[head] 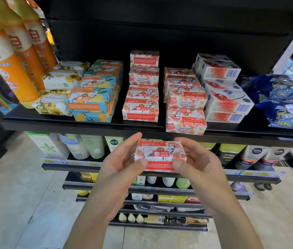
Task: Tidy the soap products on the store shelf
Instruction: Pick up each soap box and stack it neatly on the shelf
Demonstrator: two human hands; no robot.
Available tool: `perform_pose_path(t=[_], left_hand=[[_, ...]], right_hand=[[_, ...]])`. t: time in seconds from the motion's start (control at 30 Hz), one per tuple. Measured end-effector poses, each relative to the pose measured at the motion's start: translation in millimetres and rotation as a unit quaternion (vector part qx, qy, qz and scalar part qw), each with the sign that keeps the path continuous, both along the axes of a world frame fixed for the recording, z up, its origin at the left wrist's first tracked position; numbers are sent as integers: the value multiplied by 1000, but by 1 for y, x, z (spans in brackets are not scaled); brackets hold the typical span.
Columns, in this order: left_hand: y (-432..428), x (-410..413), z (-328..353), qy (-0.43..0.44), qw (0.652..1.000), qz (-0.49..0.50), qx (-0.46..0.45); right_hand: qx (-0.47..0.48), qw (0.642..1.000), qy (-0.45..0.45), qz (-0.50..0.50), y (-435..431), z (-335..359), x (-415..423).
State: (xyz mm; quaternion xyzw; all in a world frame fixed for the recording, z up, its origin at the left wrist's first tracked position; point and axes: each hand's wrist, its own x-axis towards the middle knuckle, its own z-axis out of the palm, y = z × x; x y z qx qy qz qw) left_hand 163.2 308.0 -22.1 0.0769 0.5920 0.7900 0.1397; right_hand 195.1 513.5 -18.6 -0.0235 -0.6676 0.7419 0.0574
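I have a red-and-white paper-wrapped goat soap bar [157, 156] pinched between my left hand [122, 159] and right hand [198, 159], one at each end, below the black metal shelf [88, 124]. Held label-up, presumably to check orientation before joining the matching pomegranate soap stacks [143, 92].

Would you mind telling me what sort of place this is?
Probably a shop's toiletries aisle: stacked Goat Soap bars on a black shelf, barcoded boxes beside them, and skincare bottles over price strips below.
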Motion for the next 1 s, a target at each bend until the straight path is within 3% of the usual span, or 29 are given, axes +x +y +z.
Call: perform_pose_path(t=[0.23,0.47,0.67,0.8,1.0], left_hand=[[2,-4,0,-15,999,12,29],[5,-6,-1,22,999,30,33],[6,-7,-3,50,998,33,18],[8,-8,-2,54,998,28,7],[9,-13,2,59,998,27,7]], right_hand=[[2,996,85,32,7,0,-3],[26,991,109,75,11,7,-3],[183,976,113,37,7,17,-3],[361,922,142,-4,3,20,-8],[428,881,194,-56,1,19,-16]])
